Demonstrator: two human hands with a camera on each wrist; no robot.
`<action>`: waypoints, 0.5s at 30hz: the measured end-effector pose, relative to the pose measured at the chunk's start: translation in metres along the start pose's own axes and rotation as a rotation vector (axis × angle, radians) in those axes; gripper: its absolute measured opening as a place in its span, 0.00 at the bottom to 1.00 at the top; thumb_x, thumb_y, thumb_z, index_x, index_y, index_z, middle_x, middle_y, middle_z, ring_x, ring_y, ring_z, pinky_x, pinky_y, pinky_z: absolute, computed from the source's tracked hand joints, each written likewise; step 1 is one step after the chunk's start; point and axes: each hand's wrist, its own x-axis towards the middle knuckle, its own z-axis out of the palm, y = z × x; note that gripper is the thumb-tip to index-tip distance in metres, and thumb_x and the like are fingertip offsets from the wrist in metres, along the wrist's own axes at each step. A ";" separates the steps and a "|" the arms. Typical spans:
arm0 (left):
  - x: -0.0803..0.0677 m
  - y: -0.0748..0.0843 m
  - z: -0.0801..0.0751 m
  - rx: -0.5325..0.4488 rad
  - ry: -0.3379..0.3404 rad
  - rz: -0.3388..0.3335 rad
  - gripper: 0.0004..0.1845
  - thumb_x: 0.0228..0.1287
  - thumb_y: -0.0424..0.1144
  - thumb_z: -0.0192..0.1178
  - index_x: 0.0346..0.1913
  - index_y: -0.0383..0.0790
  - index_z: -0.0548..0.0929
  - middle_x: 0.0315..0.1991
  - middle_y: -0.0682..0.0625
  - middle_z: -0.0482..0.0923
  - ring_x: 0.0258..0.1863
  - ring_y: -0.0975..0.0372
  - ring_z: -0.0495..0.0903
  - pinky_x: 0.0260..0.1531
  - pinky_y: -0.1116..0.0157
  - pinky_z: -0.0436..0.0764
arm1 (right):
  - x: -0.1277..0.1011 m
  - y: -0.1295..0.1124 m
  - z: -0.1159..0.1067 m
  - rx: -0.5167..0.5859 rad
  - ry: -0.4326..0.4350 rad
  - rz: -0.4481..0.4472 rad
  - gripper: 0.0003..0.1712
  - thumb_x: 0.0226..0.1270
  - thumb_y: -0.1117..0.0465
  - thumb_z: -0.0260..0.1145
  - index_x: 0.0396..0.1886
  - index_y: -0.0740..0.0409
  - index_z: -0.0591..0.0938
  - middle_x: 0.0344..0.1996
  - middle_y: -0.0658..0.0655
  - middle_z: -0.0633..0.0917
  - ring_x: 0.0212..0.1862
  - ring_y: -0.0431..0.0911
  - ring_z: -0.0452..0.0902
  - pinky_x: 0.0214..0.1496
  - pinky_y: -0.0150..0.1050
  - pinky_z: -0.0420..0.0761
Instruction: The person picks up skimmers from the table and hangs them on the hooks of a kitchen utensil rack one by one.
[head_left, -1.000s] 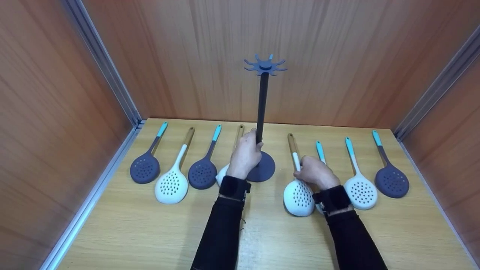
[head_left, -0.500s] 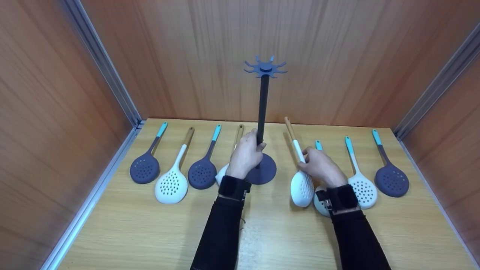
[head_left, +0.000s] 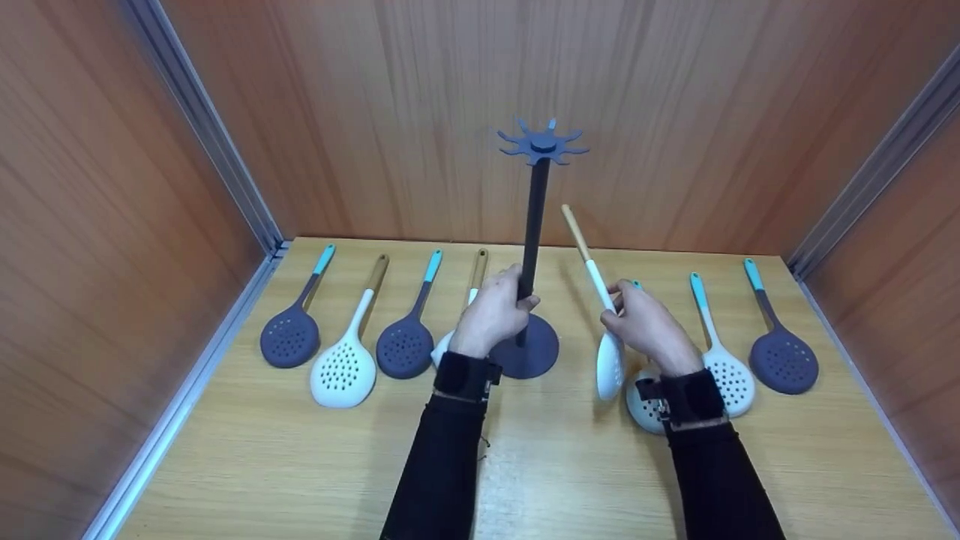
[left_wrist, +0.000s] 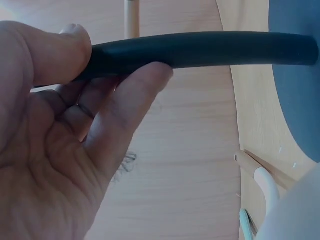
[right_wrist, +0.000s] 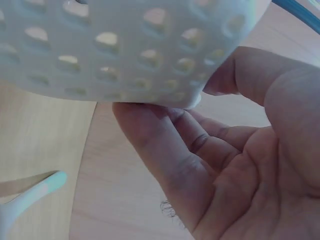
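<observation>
White skimmer (head_left: pixel 609 352) has risen off the bench (head_left: pixel 300 450), handle tipped toward eleven o'clock, pinched by the right hand (head_left: pixel 645 326); left hand (head_left: pixel 491 315) still clasps the stand pole (head_left: pixel 534 217).

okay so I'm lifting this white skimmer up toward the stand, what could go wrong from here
The right hand pinches the white skimmer low on its handle, so the long wooden end may swing and knock the stand. The stand is tall on a small base; the left hand holds its pole, and a bump could tip it. Lowering the hand might disturb the skimmer beneath it.
</observation>
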 end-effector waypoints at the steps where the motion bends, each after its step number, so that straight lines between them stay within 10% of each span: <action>1: 0.000 0.000 0.000 0.001 -0.008 -0.001 0.06 0.89 0.37 0.68 0.54 0.40 0.82 0.45 0.45 0.86 0.46 0.54 0.87 0.47 0.54 0.89 | 0.000 0.000 0.000 0.008 0.006 -0.002 0.30 0.89 0.62 0.64 0.83 0.64 0.74 0.58 0.67 0.87 0.43 0.50 0.82 0.39 0.37 0.80; 15: 0.000 0.002 0.001 0.027 -0.081 0.054 0.08 0.88 0.40 0.70 0.56 0.41 0.83 0.47 0.46 0.87 0.46 0.54 0.86 0.47 0.55 0.87 | 0.000 -0.003 -0.005 0.055 0.151 -0.064 0.30 0.94 0.65 0.57 0.88 0.64 0.70 0.62 0.68 0.86 0.49 0.54 0.89 0.42 0.37 0.85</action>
